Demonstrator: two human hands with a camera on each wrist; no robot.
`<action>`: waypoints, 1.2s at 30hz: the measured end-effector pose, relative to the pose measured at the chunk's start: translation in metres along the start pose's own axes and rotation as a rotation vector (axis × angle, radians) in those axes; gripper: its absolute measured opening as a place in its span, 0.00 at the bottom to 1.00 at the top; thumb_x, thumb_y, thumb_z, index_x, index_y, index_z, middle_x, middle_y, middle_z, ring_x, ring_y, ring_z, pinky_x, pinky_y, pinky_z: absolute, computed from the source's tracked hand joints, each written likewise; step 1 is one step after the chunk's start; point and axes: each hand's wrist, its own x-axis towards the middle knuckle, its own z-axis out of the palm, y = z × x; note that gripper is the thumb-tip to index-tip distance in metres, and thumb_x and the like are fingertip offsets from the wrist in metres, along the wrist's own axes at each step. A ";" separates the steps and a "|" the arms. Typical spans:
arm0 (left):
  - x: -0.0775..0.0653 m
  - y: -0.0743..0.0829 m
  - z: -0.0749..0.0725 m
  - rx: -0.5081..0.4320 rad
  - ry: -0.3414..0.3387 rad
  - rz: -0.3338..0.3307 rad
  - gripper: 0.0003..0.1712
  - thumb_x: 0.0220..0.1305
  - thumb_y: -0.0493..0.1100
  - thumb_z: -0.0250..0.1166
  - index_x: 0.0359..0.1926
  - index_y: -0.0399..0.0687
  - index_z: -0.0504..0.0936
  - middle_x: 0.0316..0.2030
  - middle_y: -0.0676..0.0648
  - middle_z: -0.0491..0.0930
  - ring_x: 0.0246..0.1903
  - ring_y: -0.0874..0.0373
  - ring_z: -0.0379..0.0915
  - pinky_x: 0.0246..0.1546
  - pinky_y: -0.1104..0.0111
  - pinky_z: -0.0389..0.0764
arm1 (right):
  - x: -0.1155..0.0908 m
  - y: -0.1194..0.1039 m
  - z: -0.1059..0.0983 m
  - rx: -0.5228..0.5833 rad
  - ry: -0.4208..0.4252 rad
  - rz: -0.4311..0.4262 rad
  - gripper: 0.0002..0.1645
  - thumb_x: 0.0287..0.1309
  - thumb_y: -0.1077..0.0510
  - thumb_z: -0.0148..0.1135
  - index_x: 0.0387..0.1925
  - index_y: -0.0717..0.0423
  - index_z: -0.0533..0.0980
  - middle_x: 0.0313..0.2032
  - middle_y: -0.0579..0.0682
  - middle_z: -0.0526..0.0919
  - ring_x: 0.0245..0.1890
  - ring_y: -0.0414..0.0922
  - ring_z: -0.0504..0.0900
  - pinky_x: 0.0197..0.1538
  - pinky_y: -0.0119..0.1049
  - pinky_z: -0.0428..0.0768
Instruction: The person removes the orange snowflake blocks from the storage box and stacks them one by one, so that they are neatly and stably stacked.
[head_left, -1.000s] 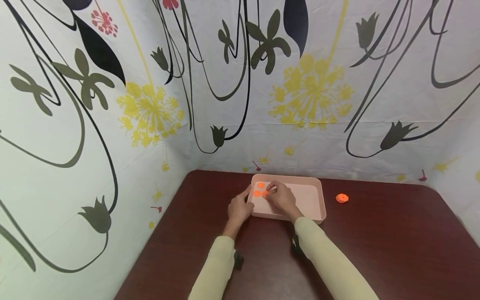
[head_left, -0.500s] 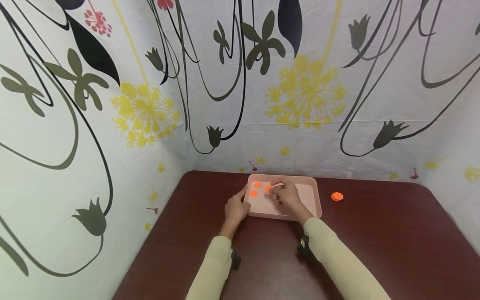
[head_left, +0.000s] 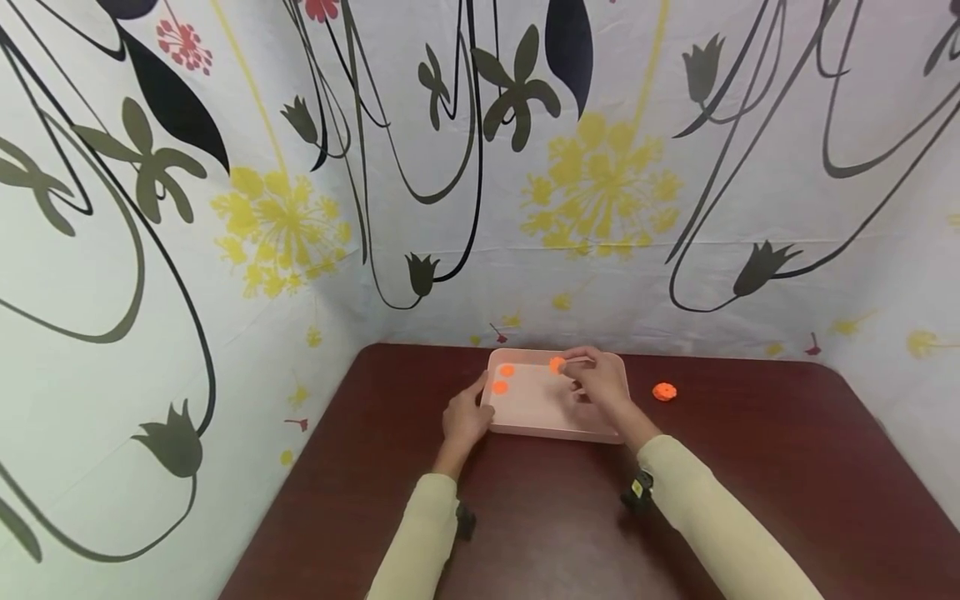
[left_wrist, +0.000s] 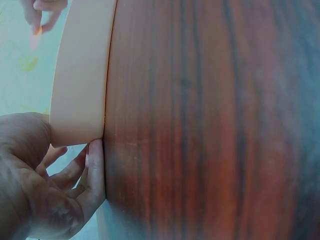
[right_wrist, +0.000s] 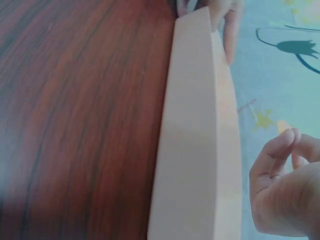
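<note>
A shallow pink tray (head_left: 525,414) lies near the far side of the table. My left hand (head_left: 466,417) grips its left end; in the left wrist view, that hand (left_wrist: 47,175) has its thumb and fingers about the tray's corner. Two flat orange round pieces (head_left: 507,371) lie in the tray's left part. Over the tray's right half, my right hand (head_left: 600,385) pinches another orange round piece (head_left: 557,365) between thumb and fingertips. The right wrist view shows those curled fingers (right_wrist: 272,155) above the tray wall, with the piece mostly hidden.
Another orange piece (head_left: 664,392), thicker-looking with a wavy edge, lies on the dark red-brown table (head_left: 540,517) right of the tray. A patterned cloth (head_left: 420,208) hangs behind the table and along its left side.
My right hand has carried the pinched orange piece rightward from beside the other two and a little toward the tray's far edge. The left hand keeps its grip on the tray.
</note>
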 end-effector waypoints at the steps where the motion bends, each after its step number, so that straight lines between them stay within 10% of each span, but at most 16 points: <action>1: 0.000 0.000 0.000 -0.001 -0.001 -0.002 0.43 0.59 0.37 0.64 0.77 0.63 0.72 0.51 0.45 0.90 0.24 0.55 0.72 0.30 0.65 0.68 | -0.001 -0.001 -0.005 0.002 -0.002 0.001 0.18 0.68 0.52 0.69 0.57 0.48 0.81 0.46 0.50 0.90 0.33 0.49 0.85 0.38 0.46 0.89; 19: 0.000 -0.002 -0.002 -0.010 -0.008 -0.007 0.42 0.61 0.36 0.63 0.77 0.63 0.71 0.52 0.44 0.88 0.21 0.55 0.66 0.26 0.65 0.66 | -0.008 0.012 -0.105 -0.039 0.161 0.020 0.25 0.70 0.53 0.67 0.63 0.57 0.76 0.36 0.35 0.86 0.27 0.35 0.81 0.34 0.35 0.86; 36: 0.001 -0.003 0.001 -0.040 -0.028 -0.006 0.44 0.60 0.35 0.62 0.78 0.64 0.71 0.26 0.49 0.80 0.14 0.57 0.58 0.19 0.66 0.60 | -0.014 0.047 -0.159 -0.175 0.305 0.196 0.21 0.71 0.52 0.65 0.57 0.62 0.81 0.26 0.36 0.84 0.26 0.34 0.83 0.33 0.35 0.86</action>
